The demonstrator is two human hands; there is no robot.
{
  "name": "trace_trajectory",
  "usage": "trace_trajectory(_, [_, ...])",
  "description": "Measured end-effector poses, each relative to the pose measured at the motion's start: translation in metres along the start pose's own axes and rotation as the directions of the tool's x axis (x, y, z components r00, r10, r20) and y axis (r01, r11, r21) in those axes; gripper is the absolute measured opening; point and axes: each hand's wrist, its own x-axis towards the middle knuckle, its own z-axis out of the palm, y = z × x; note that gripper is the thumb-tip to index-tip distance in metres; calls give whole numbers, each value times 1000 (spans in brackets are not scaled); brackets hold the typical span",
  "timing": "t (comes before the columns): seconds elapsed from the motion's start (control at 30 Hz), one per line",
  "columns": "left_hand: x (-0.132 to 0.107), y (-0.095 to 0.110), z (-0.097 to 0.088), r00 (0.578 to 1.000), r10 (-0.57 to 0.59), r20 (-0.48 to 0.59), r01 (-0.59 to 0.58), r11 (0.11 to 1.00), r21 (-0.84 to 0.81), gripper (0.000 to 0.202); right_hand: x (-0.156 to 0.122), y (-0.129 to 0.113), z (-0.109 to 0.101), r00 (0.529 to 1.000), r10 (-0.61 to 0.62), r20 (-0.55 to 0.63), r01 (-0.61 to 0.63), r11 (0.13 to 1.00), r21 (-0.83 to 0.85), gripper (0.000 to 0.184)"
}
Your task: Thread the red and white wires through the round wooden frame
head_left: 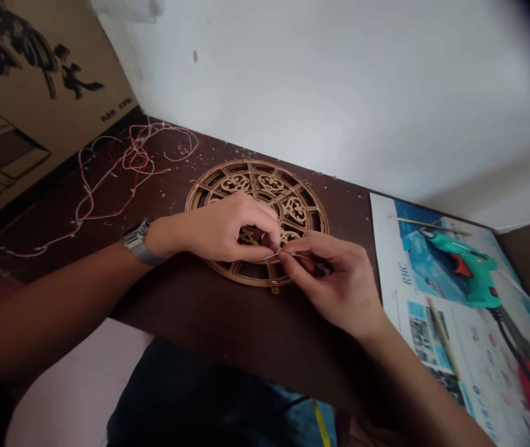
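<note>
Our left hand (230,226), right hand (342,279) both clamped on wire (276,254), close together over frame (271,183); glue gun (476,273) lies at right.

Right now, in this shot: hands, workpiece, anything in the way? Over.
Left hand, right hand: both pinching thin wire. Round openwork frame beneath, partly hidden by them. Tangled wires and glue gun off to opposite sides, not in the way.
</note>
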Motion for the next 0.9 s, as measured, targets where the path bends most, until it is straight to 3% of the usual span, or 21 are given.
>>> trace_trajectory(0.3, [-2, -2, 0, 998, -44, -34, 45, 998, 42, 13, 1, 3, -2, 985, 156, 67, -159, 986, 42, 14])
trace_trajectory(0.63, [5, 3, 14, 993, -1, -119, 12, 996, 86, 13, 6, 1, -17, 973, 189, 132, -191, 982, -1, 13])
trace_trajectory(0.9, [5, 0, 14, 990, -5, -141, 23, 992, 120, 15, 9, 12, -29, 986, 141, 94, -133, 987, -91, 12])
